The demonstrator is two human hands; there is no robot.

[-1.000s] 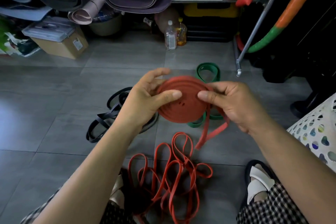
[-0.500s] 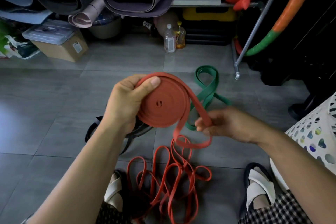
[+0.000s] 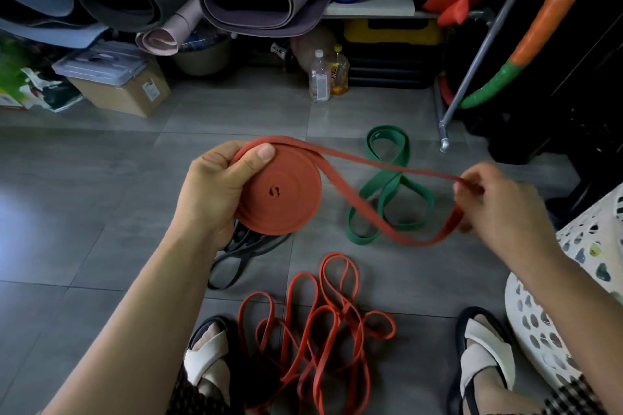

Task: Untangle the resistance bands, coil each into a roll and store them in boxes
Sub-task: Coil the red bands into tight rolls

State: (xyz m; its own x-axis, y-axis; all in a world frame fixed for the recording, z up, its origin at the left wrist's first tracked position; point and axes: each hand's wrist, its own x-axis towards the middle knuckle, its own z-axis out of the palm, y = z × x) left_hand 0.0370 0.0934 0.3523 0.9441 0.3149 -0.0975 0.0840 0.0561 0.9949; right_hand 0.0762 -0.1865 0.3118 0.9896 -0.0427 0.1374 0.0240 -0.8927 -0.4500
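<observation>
Left hand (image 3: pixel 215 189) grips the red band roll (image 3: pixel 279 192) in the air above the grey tiled floor (image 3: pixel 101 212). The thumb presses flat on the roll's face near the upper rim and the fingers curl round behind. It's a tight flat coil with a small hole at its centre. From the roll's twelve o'clock edge the loose tail (image 3: pixel 364 212) runs out towards three o'clock as a long double strand. Right hand (image 3: pixel 499 205) pinches the far end, fingers curled round it; that end is blurred, so the exact grip is hard to read.

On the floor, a green band (image 3: pixel 387 187) lies in a figure-eight at three o'clock of the roll, beneath the stretched tail. A black band (image 3: pixel 236 266) peeks out at seven o'clock, partly hidden under the left wrist. A tangle of thin red bands (image 3: pixel 323 320) sprawls at six o'clock, between the two sandalled feet. A white perforated basket (image 3: pixel 573 263) sits at the frame's four o'clock edge.
</observation>
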